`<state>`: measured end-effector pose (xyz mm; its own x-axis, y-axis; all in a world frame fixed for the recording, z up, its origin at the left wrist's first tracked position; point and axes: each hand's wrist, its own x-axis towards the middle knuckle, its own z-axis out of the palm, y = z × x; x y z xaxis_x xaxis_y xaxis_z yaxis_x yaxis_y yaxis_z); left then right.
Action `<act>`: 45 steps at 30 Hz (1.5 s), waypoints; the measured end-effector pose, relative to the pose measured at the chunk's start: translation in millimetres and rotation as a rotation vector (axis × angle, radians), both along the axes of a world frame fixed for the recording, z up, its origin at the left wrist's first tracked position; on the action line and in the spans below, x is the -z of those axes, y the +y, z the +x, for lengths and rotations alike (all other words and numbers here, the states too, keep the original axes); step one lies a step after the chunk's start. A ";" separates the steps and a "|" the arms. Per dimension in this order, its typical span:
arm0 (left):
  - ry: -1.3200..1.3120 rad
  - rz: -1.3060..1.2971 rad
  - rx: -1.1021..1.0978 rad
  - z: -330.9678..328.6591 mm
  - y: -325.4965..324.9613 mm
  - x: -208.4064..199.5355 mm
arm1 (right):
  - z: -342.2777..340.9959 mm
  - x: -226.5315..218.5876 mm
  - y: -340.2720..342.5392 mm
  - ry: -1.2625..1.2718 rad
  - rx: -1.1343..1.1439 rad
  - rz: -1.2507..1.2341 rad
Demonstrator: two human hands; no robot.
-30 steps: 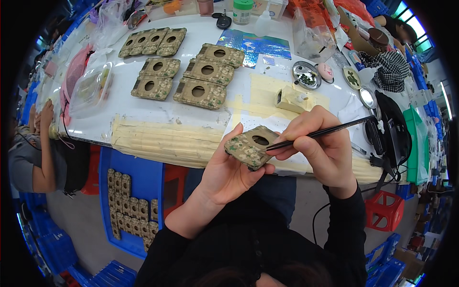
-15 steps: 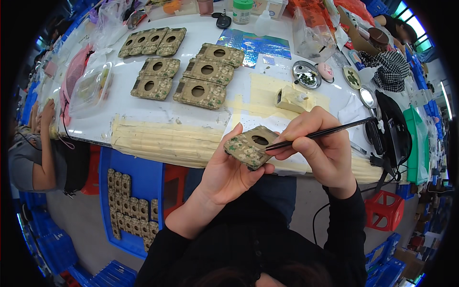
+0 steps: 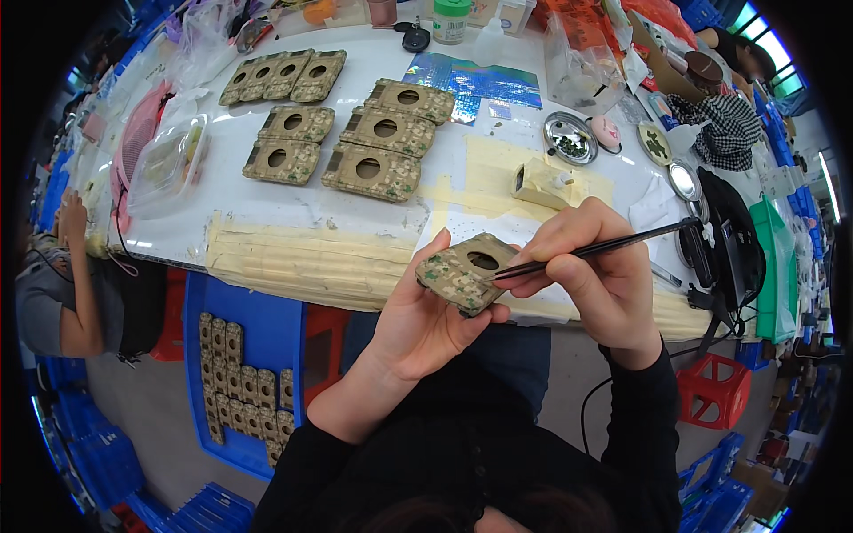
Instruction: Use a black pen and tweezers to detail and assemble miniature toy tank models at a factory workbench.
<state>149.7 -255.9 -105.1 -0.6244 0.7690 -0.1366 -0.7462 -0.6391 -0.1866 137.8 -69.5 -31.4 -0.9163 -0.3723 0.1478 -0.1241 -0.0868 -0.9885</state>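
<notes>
Just below the frame's centre, the left hand [image 3: 425, 322] cradles a camouflage-patterned plate [image 3: 466, 271] with a round hole, fingers curled under it and the thumb up along its left edge. The plate's long axis runs from lower left to upper right, tilted toward the right hand [image 3: 593, 275]. That hand is closed around a thin dark tool [image 3: 593, 250], whose tip touches the plate's right side just below the hole. Both hover over the near edge of the bench [image 3: 293, 249].

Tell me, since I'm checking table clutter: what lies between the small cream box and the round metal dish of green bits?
In the head view, nothing stands between the cream box and the metal dish: only bare table surface covered with cream tape.
</notes>
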 end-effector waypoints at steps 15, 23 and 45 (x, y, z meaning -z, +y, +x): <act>-0.074 0.047 -0.006 0.6 -0.5 3.7 | -1.4 2.5 1.4 0.027 -0.010 0.055; -0.051 0.011 -0.006 0.9 -1.0 4.5 | -1.2 1.3 0.1 0.033 -0.004 0.065; -0.037 -0.031 0.013 0.1 -0.9 0.8 | 0.5 0.9 -0.4 -0.029 0.016 -0.011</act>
